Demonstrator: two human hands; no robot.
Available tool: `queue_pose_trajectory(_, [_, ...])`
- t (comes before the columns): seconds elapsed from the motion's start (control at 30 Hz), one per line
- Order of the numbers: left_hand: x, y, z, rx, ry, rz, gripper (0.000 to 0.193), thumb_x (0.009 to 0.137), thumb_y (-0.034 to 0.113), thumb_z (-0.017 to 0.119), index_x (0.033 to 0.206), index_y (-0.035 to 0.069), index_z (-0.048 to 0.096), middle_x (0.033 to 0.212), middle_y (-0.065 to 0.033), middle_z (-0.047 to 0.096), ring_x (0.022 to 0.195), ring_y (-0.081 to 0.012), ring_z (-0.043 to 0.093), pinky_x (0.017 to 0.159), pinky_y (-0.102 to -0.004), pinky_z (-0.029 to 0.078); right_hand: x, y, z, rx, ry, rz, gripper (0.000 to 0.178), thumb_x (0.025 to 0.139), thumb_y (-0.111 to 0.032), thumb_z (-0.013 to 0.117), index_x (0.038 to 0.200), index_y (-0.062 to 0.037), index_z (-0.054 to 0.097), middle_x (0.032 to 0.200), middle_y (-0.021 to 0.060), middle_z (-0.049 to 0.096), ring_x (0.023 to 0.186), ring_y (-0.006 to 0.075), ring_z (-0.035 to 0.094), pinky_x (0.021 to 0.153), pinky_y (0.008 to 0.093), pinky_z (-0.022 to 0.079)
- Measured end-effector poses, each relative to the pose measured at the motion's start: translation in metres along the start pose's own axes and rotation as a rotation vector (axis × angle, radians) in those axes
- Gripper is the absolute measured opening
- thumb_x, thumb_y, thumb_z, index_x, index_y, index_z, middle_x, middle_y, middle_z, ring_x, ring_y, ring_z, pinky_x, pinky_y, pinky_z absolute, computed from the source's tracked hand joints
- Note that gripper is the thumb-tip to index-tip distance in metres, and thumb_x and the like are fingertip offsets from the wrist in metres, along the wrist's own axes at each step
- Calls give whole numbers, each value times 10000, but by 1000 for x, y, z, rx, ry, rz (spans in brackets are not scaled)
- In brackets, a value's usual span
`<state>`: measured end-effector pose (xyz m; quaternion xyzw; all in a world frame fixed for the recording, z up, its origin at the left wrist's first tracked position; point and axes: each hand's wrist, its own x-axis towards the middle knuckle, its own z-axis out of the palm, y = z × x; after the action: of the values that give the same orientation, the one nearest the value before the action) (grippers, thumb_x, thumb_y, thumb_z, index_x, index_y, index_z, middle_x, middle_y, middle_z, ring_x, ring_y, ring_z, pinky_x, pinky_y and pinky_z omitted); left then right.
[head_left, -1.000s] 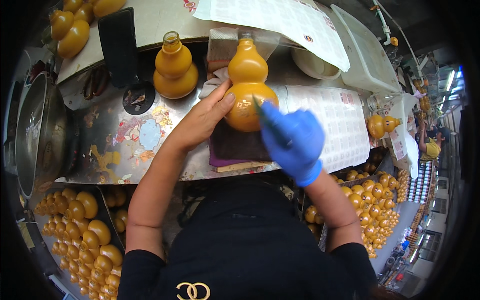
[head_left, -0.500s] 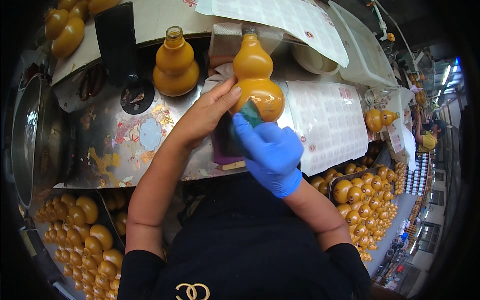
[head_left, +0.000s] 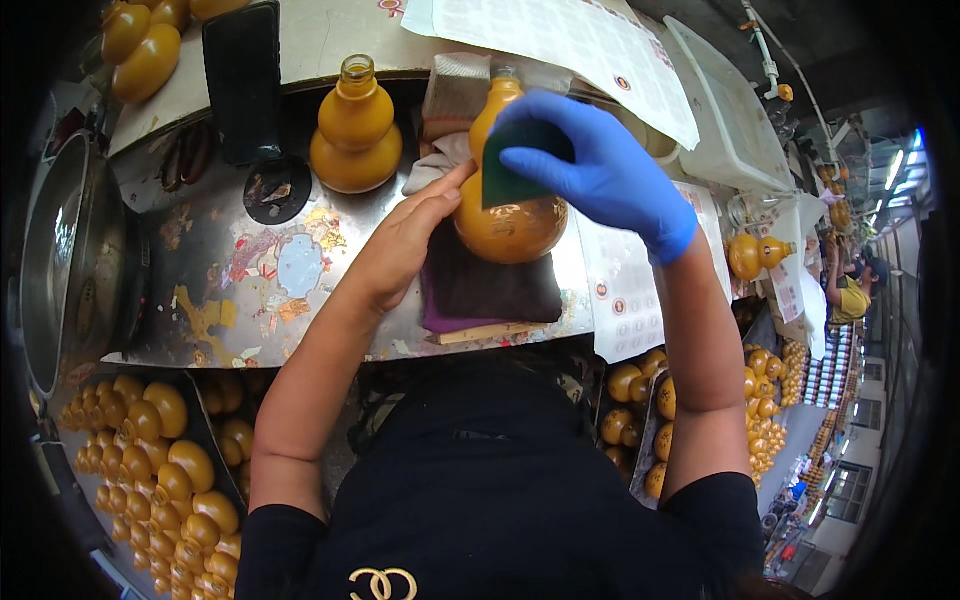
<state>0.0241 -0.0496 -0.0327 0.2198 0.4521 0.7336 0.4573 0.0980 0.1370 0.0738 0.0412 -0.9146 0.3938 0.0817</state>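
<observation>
A mustard-yellow gourd-shaped bottle [head_left: 510, 236] lies on a dark folded cloth [head_left: 495, 292], its glass neck pointing away from me. My bare left hand [head_left: 405, 238] grips the bottle's left side near the waist; some fingertips are hidden behind it. In a blue glove, my right hand [head_left: 618, 180] pinches a dark green flat piece [head_left: 522, 170], thumb on its near face. That piece lies over the waist and lower bulb, covering much of the bottle. Faint markings show on the lower bulb.
Another yellow gourd bottle [head_left: 356, 135] stands upright to the left, beside a phone [head_left: 243, 85] on a round stand. Sticker sheets [head_left: 628, 305] lie at right and far side. A metal pan [head_left: 68, 265] is far left. Many bottles [head_left: 150, 470] crowd below the table.
My right hand has moved up and right with the green piece, from the lower bulb's near left side to across the waist. The bottle has shifted slightly toward me.
</observation>
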Motion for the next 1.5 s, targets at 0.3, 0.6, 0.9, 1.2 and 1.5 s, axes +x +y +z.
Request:
queue_pose_trajectory(0.3, [-4,0,4,-11,60,1,476,982,167,346,1407,-45,375,1436,-151,416,1342,-201,363,1120,-294,231,8,-1,-4,24,-223,-75,255,889,-125,646,1116,-29,579,1005,66,639,961,133,593,889,290,475])
queue_pose_trajectory(0.6, [-6,2,10,26,92,29,491,1009,222,297,1411,-55,349,1461,-137,385,1369,-203,332,1151,-322,197,-22,6,-7,487,-20,27,233,872,-130,673,1078,-34,623,1012,46,655,948,118,610,888,285,492])
queue_pose_trajectory(0.9, [-8,0,17,59,120,46,501,1004,216,288,1427,-50,320,1483,-142,349,1399,-210,280,1158,-328,173,-32,31,12,159,439,-214,269,776,-103,750,1029,-81,659,926,71,646,829,195,637,736,293,505])
queue_pose_trajectory(1.2, [-10,-3,23,228,183,92,527,1008,254,293,1450,-33,279,1489,-148,329,1395,-226,284,1156,-341,178,-106,26,39,-301,219,-620,297,695,-48,744,975,-118,675,940,31,677,760,188,639,560,270,475])
queue_pose_trajectory(1.5, [6,-8,55,408,286,184,693,980,404,453,1479,2,189,1457,-160,327,1348,-235,321,1115,-336,229,-89,26,60,463,664,235,347,858,-152,680,1142,-48,510,919,133,651,793,196,665,693,286,524])
